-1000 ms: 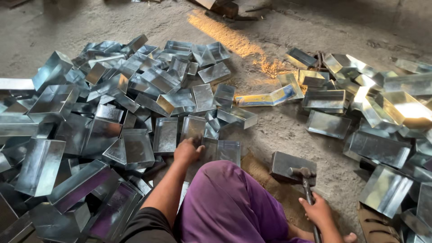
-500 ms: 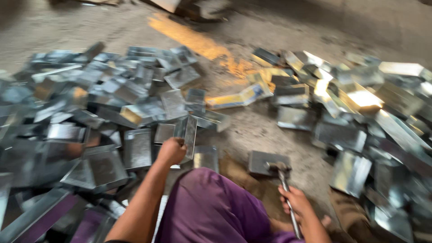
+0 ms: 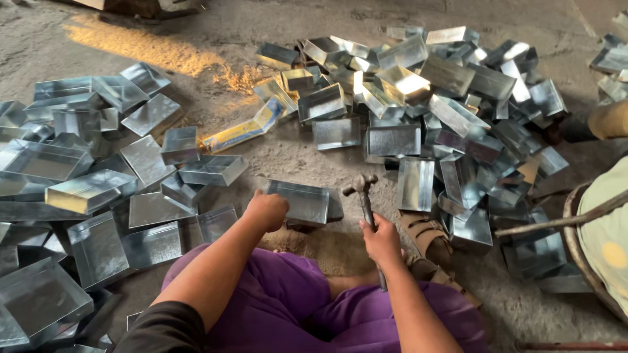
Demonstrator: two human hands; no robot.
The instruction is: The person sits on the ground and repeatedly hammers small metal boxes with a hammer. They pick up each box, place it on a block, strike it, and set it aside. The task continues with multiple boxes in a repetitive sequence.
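Tin tray [image 3: 302,201], shiny grey and rectangular, lies on the dirt floor [image 3: 275,26] just ahead of the purple-clad knees, between two big heaps of like metal trays [image 3: 451,111]. A long yellow-and-blue box [image 3: 243,131] lies flat beyond it. Left hand [image 3: 267,210] curls closed over the tray's near left edge; right hand [image 3: 381,240] is clamped round an upright hammer [image 3: 364,196]
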